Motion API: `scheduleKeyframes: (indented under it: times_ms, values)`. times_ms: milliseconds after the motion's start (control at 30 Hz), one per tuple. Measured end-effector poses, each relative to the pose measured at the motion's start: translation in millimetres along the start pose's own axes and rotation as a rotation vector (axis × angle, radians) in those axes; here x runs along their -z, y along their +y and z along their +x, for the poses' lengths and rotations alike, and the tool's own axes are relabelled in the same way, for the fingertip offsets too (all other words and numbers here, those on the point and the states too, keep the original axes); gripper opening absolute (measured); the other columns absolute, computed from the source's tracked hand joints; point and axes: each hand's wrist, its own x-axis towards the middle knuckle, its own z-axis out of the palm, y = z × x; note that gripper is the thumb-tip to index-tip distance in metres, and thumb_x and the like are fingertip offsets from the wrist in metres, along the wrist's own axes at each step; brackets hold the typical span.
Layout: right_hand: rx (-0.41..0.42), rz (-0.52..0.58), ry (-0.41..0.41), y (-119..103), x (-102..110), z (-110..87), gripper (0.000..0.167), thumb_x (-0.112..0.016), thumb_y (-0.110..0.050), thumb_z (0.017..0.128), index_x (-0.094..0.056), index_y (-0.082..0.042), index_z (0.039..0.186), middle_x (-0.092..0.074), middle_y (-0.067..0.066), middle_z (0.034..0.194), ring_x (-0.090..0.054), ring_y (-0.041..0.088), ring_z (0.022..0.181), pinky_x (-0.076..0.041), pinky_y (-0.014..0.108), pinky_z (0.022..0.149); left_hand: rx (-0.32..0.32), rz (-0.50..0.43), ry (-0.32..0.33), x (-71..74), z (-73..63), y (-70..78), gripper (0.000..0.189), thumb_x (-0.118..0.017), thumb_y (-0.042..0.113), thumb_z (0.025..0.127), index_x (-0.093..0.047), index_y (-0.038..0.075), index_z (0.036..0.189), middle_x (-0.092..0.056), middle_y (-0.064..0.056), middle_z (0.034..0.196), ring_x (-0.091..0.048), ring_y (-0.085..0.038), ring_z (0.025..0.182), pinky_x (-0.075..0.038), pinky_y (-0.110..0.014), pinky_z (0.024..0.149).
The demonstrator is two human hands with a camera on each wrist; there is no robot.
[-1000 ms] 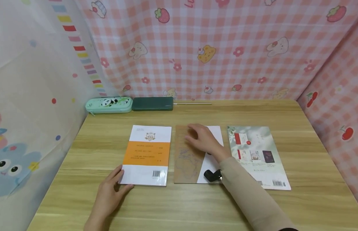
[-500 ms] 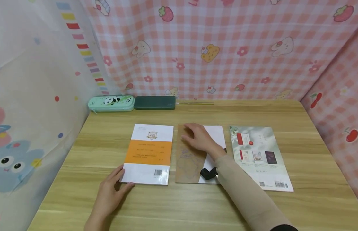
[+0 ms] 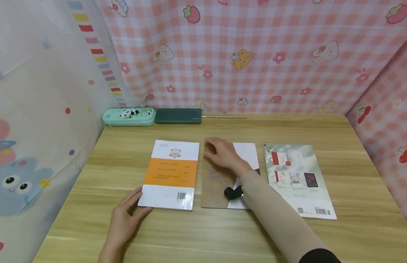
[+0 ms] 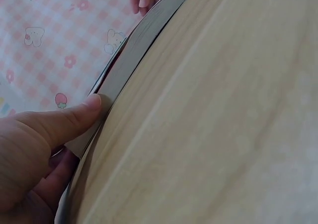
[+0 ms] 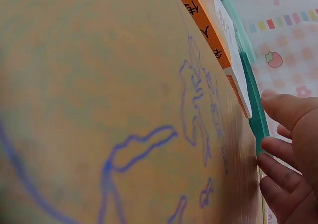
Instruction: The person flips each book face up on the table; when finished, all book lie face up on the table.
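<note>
A white book with an orange band point(image 3: 168, 171) lies flat at the left. At its lower-left corner is my left hand point(image 3: 124, 217), fingers along the left side and thumb at the bottom edge. In the left wrist view, that thumb point(image 4: 74, 119) presses the page edges point(image 4: 134, 47). Over the upper part of a brown-and-white book point(image 3: 214, 188) with blue map outlines is my right hand point(image 3: 224, 155), fingers loosely bent and holding nothing. Its fingertips come near the book's upper-left corner. The right wrist view has these fingers point(image 5: 280, 172) apart from the map cover point(image 5: 99, 85).
A pale green book point(image 3: 296, 171) lies at the right. Along the back edge stand a mint panda pencil case point(image 3: 129, 117), a dark green case point(image 3: 178, 116) and a thin rod point(image 3: 224, 117). Patterned cloth point(image 3: 256, 73) hangs behind the wooden table point(image 3: 177, 237).
My right hand has slid left across the brown-and-white book, to near its upper-left corner. My left hand stays at the orange-banded book's corner. The head view has shifted slightly.
</note>
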Motion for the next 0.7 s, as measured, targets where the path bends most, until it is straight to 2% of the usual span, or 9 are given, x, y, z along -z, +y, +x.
scheduleKeyframes:
  times_ms: [200, 500, 700]
  values:
    - [-0.041, 0.018, -0.057, -0.8, -2.3, 9.3, 0.058, -0.072, -0.031, 0.096, -0.053, -0.008, 0.146, -0.054, 0.01, 0.148, -0.047, 0.027, 0.139, -0.034, 0.04, 0.119, -0.004, -0.01, 0.016, -0.6, 0.4, -0.5, 0.061, -0.089, -0.002, 0.071, -0.064, -0.012, 0.126, -0.063, -0.017, 0.136, -0.057, -0.036, 0.125, -0.037, -0.004, 0.1]
    - [-0.027, 0.052, -0.122, -3.2, -9.1, 19.9, 0.058, -0.07, -0.033, 0.097, -0.052, -0.01, 0.147, -0.053, 0.007, 0.149, -0.046, 0.023, 0.139, -0.033, 0.036, 0.119, 0.012, -0.009, 0.032, -0.9, 0.8, -1.3, 0.063, -0.091, -0.003, 0.069, -0.065, -0.011, 0.125, -0.065, -0.016, 0.133, -0.058, -0.033, 0.123, -0.039, -0.004, 0.1]
    - [-0.018, 0.068, -0.168, -4.7, -11.9, 22.7, 0.05, -0.067, -0.031, 0.099, -0.055, -0.013, 0.144, -0.055, 0.005, 0.146, -0.048, 0.021, 0.136, -0.035, 0.036, 0.118, 0.036, -0.009, 0.019, -1.5, 0.6, -1.8, 0.062, -0.09, -0.003, 0.07, -0.065, -0.01, 0.126, -0.064, -0.015, 0.134, -0.058, -0.033, 0.124, -0.037, -0.002, 0.099]
